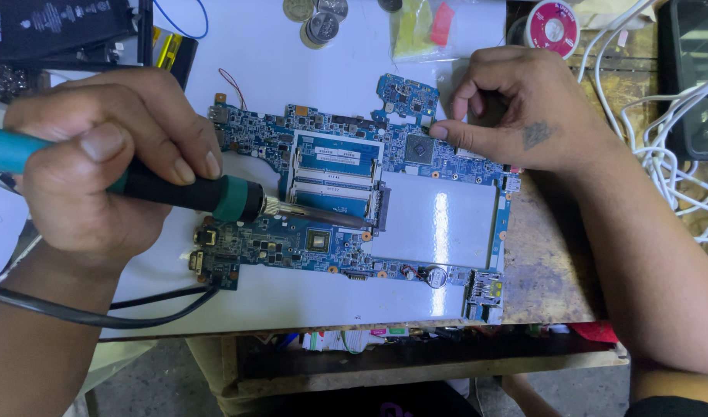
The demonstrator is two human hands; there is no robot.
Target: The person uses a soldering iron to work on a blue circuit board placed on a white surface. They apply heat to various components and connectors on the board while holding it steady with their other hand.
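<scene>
Left hand (99,166) is wrapped tight around a soldering iron (184,193), thumb and fingers closed on the black-and-teal grip, its metal tip (323,216) lying low across the blue laptop motherboard (346,193) and pointing at the edge of the memory slot (335,176). Right hand (516,108) is curled, thumb tip pressed down on the board's upper right area, just beside the square chip (420,150), pinning it flat.

That board lies on a white sheet (292,301) on the worn wooden bench (547,262). It looks light, thin and stiff, but fragile: crowded with tiny parts, connectors along its rim, a coin cell (436,277) hanging at the bottom edge. Best held by its bare edges or pressed on an open patch, as the thumb does now; anything more would likely risk the components. The iron, I judge, is light and rigid, safe only at the insulated grip, and its black cable (138,305) trails off under the left wrist, where it could tug.

Room is tight. The bench's front edge runs just below the board, with a drop to the shelf beneath. White cables (678,162) pile up to the right, close to the right forearm. Coins (319,23), a yellow-and-red packet (420,27) and a red solder reel (552,27) sit along the top, and a black battery pack (60,27) at top left. Open space is mostly the white patch in the board's cut-out.
</scene>
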